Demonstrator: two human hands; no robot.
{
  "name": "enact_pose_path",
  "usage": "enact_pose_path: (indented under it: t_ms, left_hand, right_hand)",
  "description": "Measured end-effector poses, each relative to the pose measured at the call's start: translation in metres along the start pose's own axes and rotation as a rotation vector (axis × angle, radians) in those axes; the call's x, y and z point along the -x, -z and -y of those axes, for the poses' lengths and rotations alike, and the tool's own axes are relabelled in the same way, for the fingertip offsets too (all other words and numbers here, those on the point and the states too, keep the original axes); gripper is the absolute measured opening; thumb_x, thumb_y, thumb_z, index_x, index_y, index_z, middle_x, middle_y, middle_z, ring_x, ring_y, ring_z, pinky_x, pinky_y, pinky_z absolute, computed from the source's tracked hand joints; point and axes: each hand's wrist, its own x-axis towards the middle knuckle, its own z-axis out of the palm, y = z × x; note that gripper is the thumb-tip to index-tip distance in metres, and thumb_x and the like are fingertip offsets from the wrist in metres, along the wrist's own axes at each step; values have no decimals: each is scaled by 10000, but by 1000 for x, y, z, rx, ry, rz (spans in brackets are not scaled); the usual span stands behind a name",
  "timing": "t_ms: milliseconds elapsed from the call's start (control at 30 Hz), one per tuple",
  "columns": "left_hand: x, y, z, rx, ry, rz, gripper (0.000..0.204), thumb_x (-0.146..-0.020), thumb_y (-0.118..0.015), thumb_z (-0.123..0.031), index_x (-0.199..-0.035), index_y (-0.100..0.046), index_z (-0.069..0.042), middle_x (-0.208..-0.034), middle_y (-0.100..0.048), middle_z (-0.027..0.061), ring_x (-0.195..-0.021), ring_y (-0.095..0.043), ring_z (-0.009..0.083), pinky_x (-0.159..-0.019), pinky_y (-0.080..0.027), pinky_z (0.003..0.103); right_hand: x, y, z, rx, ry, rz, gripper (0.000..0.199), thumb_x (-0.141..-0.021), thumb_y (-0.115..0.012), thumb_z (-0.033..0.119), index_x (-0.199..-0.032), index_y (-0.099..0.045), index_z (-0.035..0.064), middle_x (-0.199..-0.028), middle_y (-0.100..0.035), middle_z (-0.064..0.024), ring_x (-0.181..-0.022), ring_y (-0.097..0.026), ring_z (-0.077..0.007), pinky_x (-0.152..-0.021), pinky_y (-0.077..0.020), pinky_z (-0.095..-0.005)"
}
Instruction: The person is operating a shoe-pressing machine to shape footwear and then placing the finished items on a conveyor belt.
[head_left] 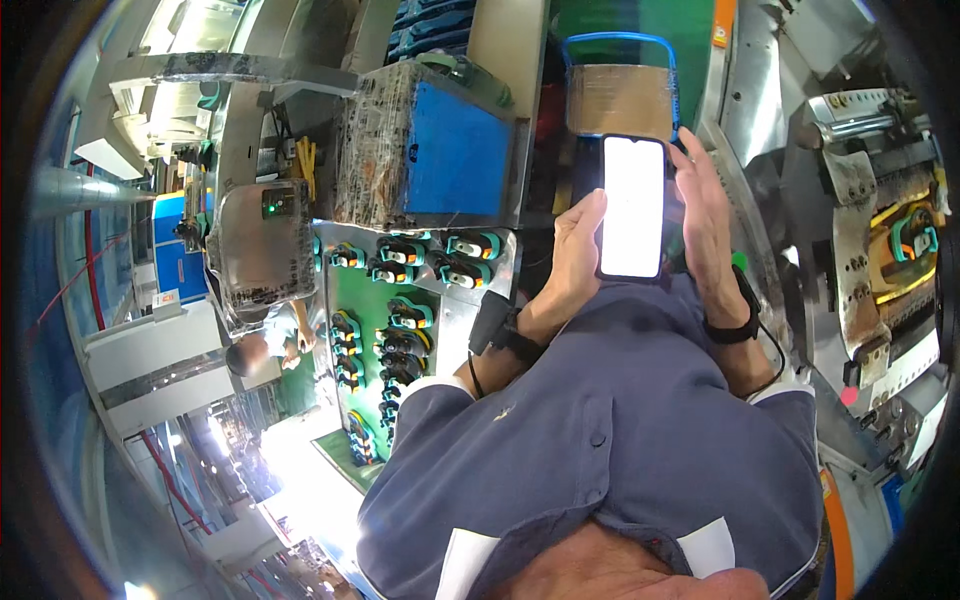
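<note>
**Bright workshop, heavy fisheye bend**

Even indoor light fills the centre, which is sharp. The glowing white screen of the black slab phone [633, 205] is blown out, as is a glare patch at lower left. Edges curve, darken to black and smear blue.

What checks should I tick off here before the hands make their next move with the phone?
1. Left hand on phone: ok, thumb on its left edge.
2. Right hand on phone: ok, fingers behind its right edge.
3. Screen lit: ok, plain white.
4. Screen content readable: cannot tell, washed out.
5. Wrist bands in place: ok, one on each wrist.
6. Green tray of teal parts untouched: ok, both hands away from it.
</note>
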Motion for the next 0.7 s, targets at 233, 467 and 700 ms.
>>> enact_pose_path:
  t_ms: [233,467,700]
  left_hand:
    - [-27,62,-32,-327,-34,-36,223,-1002,-456,-165,-1045,-610,-9,-918,-656,106,-801,-616,158,-735,-499,277]
    - [10,115,-167,-1330,-250,512,547,-937,-575,-390,-1322,-473,-15,-1317,-510,223,-1225,-492,382,-1012,-429,425]
    - [84,352,-457,-1689,-1169,-293,328,-897,-613,-164,-1203,-629,-45,-1191,-626,132,-973,-659,218,-832,-541,341]
  right_hand:
    - [-48,-69,-37,188,84,111,594,-952,-536,246,-1423,-339,-57,-1428,-415,-221,-1335,-389,-286,-1107,-287,-357]
    - [-74,-109,-79,-40,-344,396,650,-867,-622,196,-1450,-354,90,-1210,-595,-89,-804,-550,-107,-673,-447,-226]
    - [-68,108,-350,554,-918,335,557,-803,-665,220,-1288,-544,-26,-1153,-605,-116,-986,-574,-168,-862,-460,-292]
